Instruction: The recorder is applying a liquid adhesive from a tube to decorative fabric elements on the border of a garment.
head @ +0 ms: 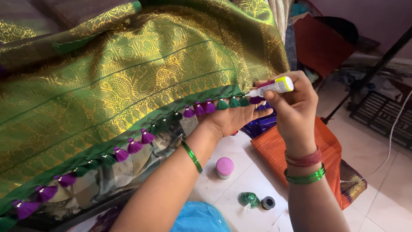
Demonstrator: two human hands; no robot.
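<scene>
My right hand [296,109] grips a glue tube [274,87], nozzle on a green tassel [243,102] at the sari [128,77] hem. My left hand [234,118], fingers flat, props that edge underneath, steadying it. Thread spools [249,199] lie on the floor [386,202].

Green-gold paisley sari [128,73], purple and green tassels [201,107], white-yellow tube [274,87]

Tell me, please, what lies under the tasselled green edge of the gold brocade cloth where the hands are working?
The left hand lies under the tasselled green edge, palm up, supporting green and purple tassels. Its fingertips are partly hidden behind the right hand, which holds a small white tube.
</scene>
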